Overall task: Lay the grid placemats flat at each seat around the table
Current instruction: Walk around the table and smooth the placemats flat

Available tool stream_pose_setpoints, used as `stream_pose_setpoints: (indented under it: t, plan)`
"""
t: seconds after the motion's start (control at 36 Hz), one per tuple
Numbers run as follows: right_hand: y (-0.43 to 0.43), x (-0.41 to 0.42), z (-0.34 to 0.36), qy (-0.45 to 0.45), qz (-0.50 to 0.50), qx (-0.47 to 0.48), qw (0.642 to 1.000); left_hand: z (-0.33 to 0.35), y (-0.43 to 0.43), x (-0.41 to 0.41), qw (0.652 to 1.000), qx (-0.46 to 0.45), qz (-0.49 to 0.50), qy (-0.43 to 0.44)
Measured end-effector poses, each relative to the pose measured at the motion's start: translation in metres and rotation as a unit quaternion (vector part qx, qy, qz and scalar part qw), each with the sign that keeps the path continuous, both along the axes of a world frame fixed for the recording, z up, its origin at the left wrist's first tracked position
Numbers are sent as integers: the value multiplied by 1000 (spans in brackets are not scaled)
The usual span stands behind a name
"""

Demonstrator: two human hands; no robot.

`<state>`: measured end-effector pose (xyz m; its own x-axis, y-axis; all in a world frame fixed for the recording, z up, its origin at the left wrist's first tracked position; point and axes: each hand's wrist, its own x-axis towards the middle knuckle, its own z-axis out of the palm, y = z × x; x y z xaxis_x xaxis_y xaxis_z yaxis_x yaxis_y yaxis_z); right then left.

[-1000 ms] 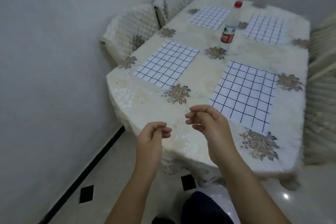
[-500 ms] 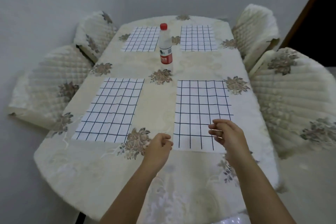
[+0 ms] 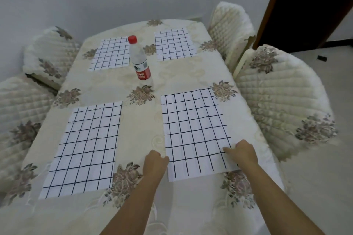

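Cream floral cloth covers the oval tabletop [image 3: 139,126], with quilted chairs pushed in along both long sides and a dark doorway [image 3: 305,5] off at 1 o'clock. From the person's end, four checked mats lie flat: the near left placemat [image 3: 86,149] at 7 o'clock, the far left placemat [image 3: 110,53] at 11, the far right placemat [image 3: 174,44] at 1, and the near right placemat [image 3: 194,129] at 5. A red-capped bottle [image 3: 140,63] stands upright between the two far mats, just beside the left one.

Both hands are at the near right placemat. Its long axis runs from 6 to 12, away from the person, and the hands flank its near end. The left hand [image 3: 155,160] is against the 9 o'clock edge. The right hand [image 3: 243,151] is over the 3 o'clock edge, with fingertips [image 3: 227,149] lying on the cloth. Fingers on both are curled, but I cannot tell whether either grip actually pinches the mat or only touches it.

The mat sits squarely between the two hands, neither nearer than the other. I would guess any tidying now is a small two-handed tug or slide along that 6-to-12 line. To my eye the job looks close to finished.
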<state>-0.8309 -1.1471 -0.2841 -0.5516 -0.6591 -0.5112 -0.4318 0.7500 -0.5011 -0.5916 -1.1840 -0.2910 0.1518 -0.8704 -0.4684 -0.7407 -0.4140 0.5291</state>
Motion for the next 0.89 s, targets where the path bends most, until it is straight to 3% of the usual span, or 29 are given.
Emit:
stream_pose_setpoints:
  t: [0.17,0.39,0.56,0.89]
  plan:
    - [-10,7,3,18,-1,50,999,-5,-13,-6,999,50,-4,-8]
    - [-18,8,5,39,32,106,993,-8,-20,-19,990,116,8,-86]
    - [-24,7,-2,23,-14,96,995,-11,-19,-21,988,112,-3,-105]
    - [-24,-10,-18,24,33,70,997,-10,-21,-5,990,103,-48,-85]
